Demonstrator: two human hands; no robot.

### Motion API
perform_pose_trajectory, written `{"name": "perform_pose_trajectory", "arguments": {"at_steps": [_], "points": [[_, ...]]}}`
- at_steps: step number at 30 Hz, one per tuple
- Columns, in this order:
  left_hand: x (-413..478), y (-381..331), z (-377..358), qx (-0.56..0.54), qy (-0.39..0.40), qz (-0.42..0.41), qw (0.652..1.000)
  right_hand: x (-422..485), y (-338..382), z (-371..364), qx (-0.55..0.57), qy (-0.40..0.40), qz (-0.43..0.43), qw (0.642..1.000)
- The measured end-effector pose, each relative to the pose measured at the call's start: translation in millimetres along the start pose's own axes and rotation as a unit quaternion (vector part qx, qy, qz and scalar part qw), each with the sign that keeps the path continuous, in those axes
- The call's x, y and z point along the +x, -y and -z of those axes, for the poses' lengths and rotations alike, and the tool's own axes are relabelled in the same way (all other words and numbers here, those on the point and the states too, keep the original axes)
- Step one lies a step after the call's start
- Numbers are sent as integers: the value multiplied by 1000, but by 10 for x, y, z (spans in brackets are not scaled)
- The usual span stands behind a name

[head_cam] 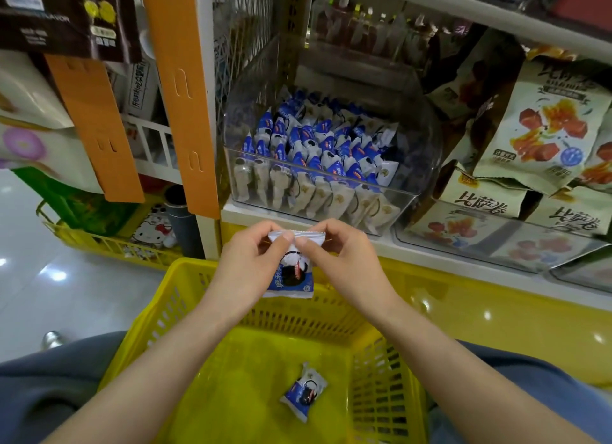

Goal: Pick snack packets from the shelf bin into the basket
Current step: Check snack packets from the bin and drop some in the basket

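A blue and white snack packet (293, 278) hangs upright over the far rim of the yellow basket (185, 288). My left hand (246, 271) and my right hand (347, 261) both pinch its crimped top edge between thumb and fingers. Another packet of the same kind (304, 390) lies on the basket floor, right of centre. Behind my hands a clear shelf bin (407, 205) holds several more of these packets (318, 152), standing in rows.
Large green snack bags (543, 135) fill the shelf to the right of the bin. Orange hanging strips (180, 89) drop beside the shelf post at left. A second yellow basket (99, 241) sits on the glossy floor at left. My knees flank the basket.
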State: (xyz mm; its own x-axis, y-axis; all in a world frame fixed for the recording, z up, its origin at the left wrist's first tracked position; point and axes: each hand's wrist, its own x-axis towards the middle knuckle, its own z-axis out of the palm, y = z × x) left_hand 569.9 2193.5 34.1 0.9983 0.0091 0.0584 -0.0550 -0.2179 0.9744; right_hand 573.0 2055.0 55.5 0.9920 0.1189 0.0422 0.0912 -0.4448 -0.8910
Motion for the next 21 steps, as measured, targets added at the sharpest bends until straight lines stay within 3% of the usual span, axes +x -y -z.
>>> {"name": "perform_pose_trajectory", "arguments": {"at_steps": [3,6,8,12,14,17,21], "points": [[14,32,-9,13,3,7,1000,-21,7,-6,-36,-17,58,998],[38,32,-22,-22,14,42,999,-40,1,1,-178,-36,153,971],[40,18,-38,-58,13,64,996,-25,9,39,-229,-53,158,959],[52,40,-16,-42,-32,59,997,73,28,196,-134,-116,71,982],[59,15,27,-59,3,105,993,96,49,240,-78,-141,62,985],[64,-32,80,-132,103,202,965,32,80,210,-72,-119,113,984],[60,-60,98,-242,82,213,943,-92,51,71,-245,-53,222,942]]}}
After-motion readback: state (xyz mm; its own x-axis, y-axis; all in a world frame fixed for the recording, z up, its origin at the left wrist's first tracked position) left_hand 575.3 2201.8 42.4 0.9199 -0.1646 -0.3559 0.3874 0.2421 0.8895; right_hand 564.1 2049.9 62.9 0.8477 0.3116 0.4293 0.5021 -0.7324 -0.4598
